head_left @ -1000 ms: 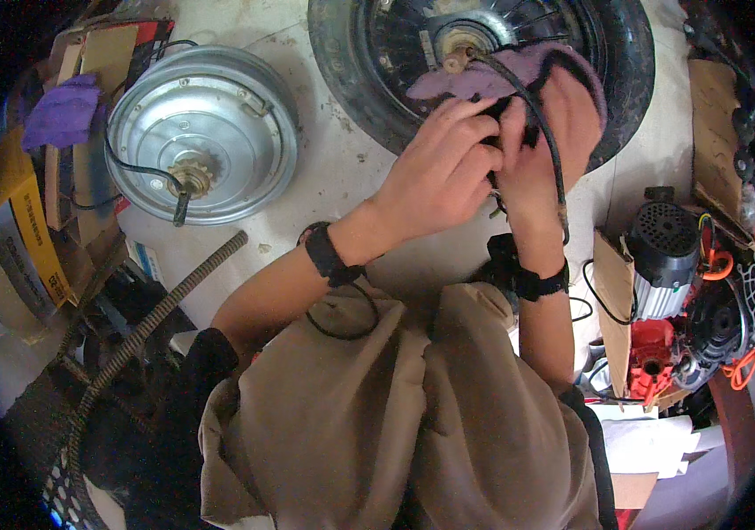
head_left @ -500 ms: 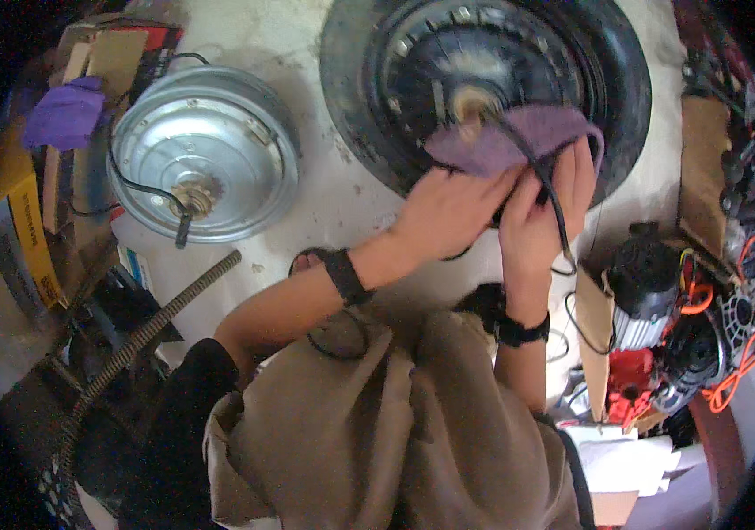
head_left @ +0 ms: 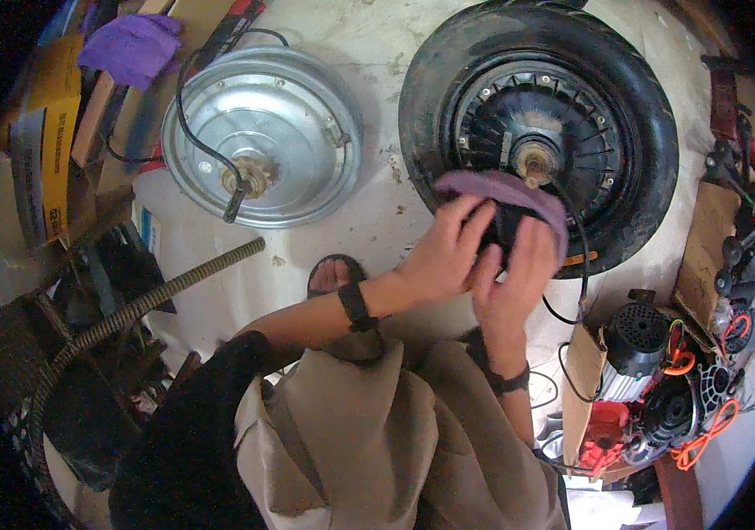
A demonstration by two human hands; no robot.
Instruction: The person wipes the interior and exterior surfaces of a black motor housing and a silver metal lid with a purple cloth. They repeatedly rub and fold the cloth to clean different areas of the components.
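Note:
Between my hands is a purple cloth [head_left: 514,188], bunched in a curve over the near edge of a black hub-motor wheel [head_left: 647,163] with a tyre. My left hand [head_left: 448,252] grips the cloth's left side with bent fingers. My right hand [head_left: 519,278] closes on its right side, fingertips up against the fabric. Something dark [head_left: 507,223] shows between the fingers; I cannot tell whether it is a separate piece or the cloth's underside. Just beyond the cloth, the wheel's rusty axle [head_left: 534,165] stands out, with a black cable [head_left: 584,256] running down at the right.
A silver hub motor [head_left: 307,150] with a cable lies on the floor to the left, near a ribbed rod [head_left: 174,293]. Boxes [head_left: 55,168] and another purple cloth [head_left: 132,49] are at far left. At right stand a black-topped motor [head_left: 638,334] and red parts [head_left: 605,433].
My hands have drawn the cloth back from the axle towards me, uncovering the hub's centre. The whole view has shifted, so the floor objects sit further right.

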